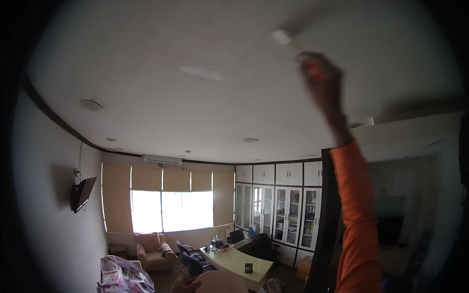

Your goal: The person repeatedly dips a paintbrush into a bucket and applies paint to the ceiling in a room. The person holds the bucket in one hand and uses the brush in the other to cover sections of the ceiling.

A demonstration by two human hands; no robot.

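My right hand [320, 78], on a raised arm in an orange sleeve, is closed round a small tool with an orange handle. The tool's pale head [282, 36] is close to the white ceiling [234, 107]; motion blur hides its exact kind and whether it touches. A whiter streak [201, 73] marks the ceiling left of the tool. At the lower edge, my left hand [185, 284] is partly cut off, its fingers bent at the rim of a round, pale, flat-looking object [222, 283].
Below stand a pale desk [242, 263], blue chairs [195, 261], an armchair [155, 251] and a covered heap [124, 276]. Glass-door cabinets [288, 215] line the far wall beside a bright window [173, 210]. A screen [83, 194] hangs at left; round fixtures [91, 105] dot the ceiling.
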